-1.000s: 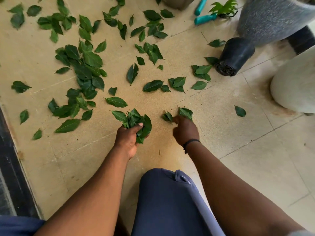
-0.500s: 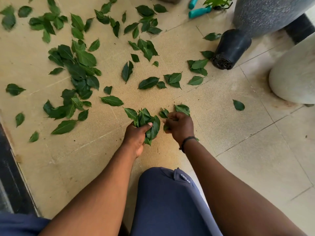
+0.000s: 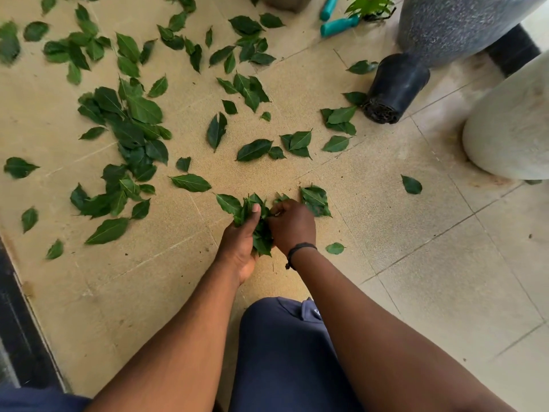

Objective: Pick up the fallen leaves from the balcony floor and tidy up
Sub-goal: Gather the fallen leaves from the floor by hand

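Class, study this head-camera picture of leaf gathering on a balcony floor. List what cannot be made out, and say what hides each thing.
1. Right hand: its fingertips are hidden behind its own knuckles, so its grip is unclear.
2. Bunch of leaves: the left hand covers part of it, so no count is possible.
3. Grey planter and white pot: cut off by the top and right edges.
4. Teal handles: the tool's head is hidden among a small plant's foliage.
5. Far-left leaves: blurred.

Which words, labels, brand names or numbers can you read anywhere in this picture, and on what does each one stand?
None can be read in full.
Small white print on the dark blue trousers at the knee: cut off by the fold and too blurred to read.
No text shows on the black pot, the teal handles, the planters or the wristband.
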